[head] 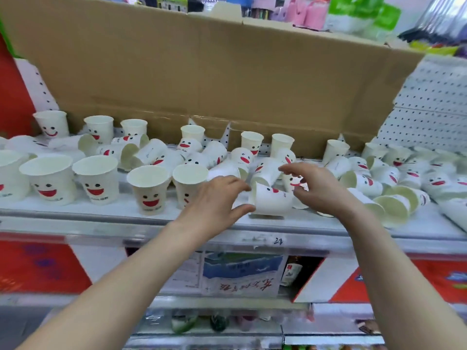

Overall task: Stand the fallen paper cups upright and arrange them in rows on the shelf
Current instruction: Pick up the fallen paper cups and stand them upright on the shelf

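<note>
While near shelf edge [101, 219], cup [271, 202] in fingers [235, 183]

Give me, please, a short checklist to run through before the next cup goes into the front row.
1. Left hand holds the cup: ok, thumb and fingers pinch its left side.
2. That cup is upright: not ok, it is tilted and looks upside down.
3. Right hand is free to help: cannot tell, its curled fingers are close to other cups.
4. Front row is steady: ok, those cups stand mouth up on the shelf.
5. Space beside the row is free: cannot tell, the left hand covers it.
6. Fallen cups are cleared: not ok, many lie on their sides.
</note>
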